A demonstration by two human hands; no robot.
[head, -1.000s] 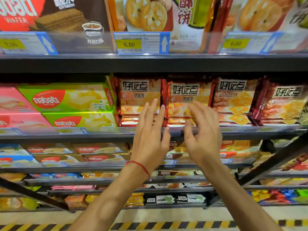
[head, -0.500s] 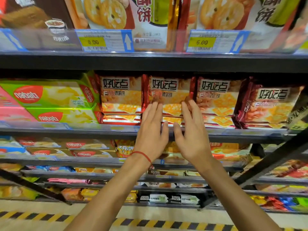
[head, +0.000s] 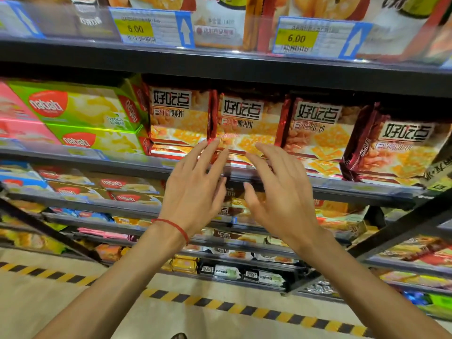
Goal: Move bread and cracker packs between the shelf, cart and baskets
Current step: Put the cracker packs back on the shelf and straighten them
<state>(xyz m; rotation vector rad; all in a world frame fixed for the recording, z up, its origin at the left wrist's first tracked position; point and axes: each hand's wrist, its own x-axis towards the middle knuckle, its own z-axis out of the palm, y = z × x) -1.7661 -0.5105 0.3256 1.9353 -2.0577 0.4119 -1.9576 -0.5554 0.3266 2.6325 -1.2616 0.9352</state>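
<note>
- Your left hand [head: 195, 192] and right hand [head: 281, 192] are both spread and hold nothing. The fingertips reach the lower edge of the cracker pack [head: 247, 118] mid-frame on the shelf [head: 342, 189]; I cannot tell if they touch it.
- Both forearms rise from the bottom of the frame, with the backs of the hands towards you.
- The green boxes [head: 73, 108] at left read "nabati", and a price tag [head: 137, 28] above reads "6.00".

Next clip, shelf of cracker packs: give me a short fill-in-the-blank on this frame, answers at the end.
The left hand wears a ____ string on its wrist.
The price tag above it reads ____.
The right hand, fingers spread, holds ____.
The green nabati boxes lie to the ____ of the red-edged cracker packs.
Missing: red; 6.00; nothing; left.
</note>
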